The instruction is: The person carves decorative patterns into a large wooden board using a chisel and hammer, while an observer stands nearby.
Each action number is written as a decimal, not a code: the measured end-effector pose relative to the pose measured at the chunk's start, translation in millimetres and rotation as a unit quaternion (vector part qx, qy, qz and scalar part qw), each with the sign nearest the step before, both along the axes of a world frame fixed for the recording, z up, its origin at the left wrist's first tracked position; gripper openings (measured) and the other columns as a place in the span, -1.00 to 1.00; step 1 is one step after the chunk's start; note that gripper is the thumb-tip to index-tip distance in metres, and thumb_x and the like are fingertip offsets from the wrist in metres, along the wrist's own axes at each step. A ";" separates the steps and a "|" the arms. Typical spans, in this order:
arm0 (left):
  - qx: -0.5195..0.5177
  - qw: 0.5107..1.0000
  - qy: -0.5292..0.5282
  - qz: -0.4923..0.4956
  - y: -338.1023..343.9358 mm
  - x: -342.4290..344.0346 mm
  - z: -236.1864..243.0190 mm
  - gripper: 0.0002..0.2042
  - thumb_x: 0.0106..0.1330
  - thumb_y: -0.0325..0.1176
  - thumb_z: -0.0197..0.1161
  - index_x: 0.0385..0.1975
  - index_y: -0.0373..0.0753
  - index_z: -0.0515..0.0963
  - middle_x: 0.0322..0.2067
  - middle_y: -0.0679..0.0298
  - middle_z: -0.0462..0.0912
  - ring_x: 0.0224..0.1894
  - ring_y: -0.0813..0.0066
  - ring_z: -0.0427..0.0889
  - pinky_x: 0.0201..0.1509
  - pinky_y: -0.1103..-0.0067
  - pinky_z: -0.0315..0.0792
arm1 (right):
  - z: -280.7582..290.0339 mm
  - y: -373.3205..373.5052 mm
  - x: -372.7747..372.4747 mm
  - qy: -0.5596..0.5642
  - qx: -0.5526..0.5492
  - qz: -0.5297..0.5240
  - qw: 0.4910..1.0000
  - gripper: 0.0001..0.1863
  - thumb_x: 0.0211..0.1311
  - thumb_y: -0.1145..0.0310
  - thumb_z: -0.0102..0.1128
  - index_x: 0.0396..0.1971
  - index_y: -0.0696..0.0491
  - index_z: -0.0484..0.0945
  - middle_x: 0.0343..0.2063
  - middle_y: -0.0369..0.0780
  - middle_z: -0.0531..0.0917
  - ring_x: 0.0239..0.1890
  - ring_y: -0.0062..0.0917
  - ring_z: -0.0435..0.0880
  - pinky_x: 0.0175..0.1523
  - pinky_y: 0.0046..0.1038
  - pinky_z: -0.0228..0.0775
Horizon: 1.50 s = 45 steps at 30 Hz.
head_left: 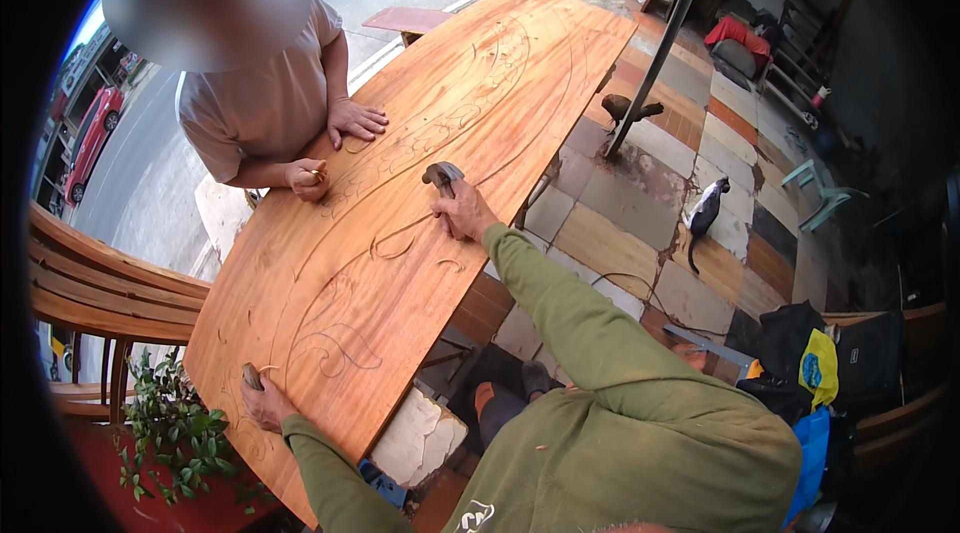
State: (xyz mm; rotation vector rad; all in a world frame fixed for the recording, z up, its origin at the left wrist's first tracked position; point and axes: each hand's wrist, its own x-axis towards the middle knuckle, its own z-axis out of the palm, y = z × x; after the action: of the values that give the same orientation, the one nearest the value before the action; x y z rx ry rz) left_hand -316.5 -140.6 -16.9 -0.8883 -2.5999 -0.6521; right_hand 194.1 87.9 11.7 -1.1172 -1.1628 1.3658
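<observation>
I see my right hand [462, 213] closed around a mallet [441, 176], its head resting on the carved wooden panel [420, 193] lying on the table. My left hand [262, 401] grips a chisel [251, 376] at the panel's near edge, fingers curled tight

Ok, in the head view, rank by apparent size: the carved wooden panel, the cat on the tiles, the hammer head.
1. carved wooden panel, by far the largest.
2. cat.
3. hammer head, smallest, though it lies nearer the camera than the cat, so the true gap is unsure.
</observation>
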 end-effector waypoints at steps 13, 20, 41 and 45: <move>-0.025 0.999 0.017 0.012 1.5 7.3 5.4 -0.51 0.39 0.06 0.40 0.19 -0.09 0.64 0.04 0.16 0.78 0.09 0.03 0.70 0.15 0.16 0.54 | 7.0 -2.1 2.3 -0.003 -0.013 -0.002 1.000 -0.75 0.25 0.34 0.34 -0.28 0.17 0.48 -0.51 -0.20 0.57 -0.62 -0.49 0.59 -0.55 -0.36 0.44; -0.026 0.999 0.017 0.008 0.5 -0.2 3.1 -0.49 0.38 0.06 0.41 0.20 -0.12 0.64 0.06 0.15 0.78 0.11 0.03 0.70 0.17 0.18 0.54 | 8.4 -2.5 0.5 -0.005 -0.012 -0.001 1.000 -0.73 0.20 0.37 0.32 -0.25 0.21 0.46 -0.52 -0.20 0.58 -0.63 -0.50 0.60 -0.57 -0.38 0.46; -0.040 0.999 -0.007 0.009 2.2 7.1 6.7 -0.51 0.40 0.01 0.39 0.24 -0.06 0.62 0.09 0.16 0.77 0.13 0.01 0.69 0.17 0.13 0.55 | -0.1 2.0 3.8 0.001 -0.028 0.013 1.000 -0.72 0.30 0.35 0.33 -0.16 0.18 0.47 -0.42 -0.20 0.62 -0.61 -0.52 0.60 -0.53 -0.36 0.48; -0.032 0.999 -0.004 0.006 1.3 5.0 5.3 -0.52 0.40 0.00 0.40 0.24 -0.06 0.62 0.09 0.15 0.77 0.12 0.01 0.69 0.17 0.13 0.54 | 0.3 1.9 3.4 0.001 -0.023 0.016 1.000 -0.71 0.30 0.35 0.33 -0.15 0.18 0.47 -0.42 -0.19 0.62 -0.61 -0.52 0.60 -0.53 -0.36 0.48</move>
State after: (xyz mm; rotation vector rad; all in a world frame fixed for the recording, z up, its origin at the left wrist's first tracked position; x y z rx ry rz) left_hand -311.5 -139.3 -11.6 -0.8907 -2.6458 -0.5729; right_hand 197.5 89.9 12.0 -1.1340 -1.1561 1.4251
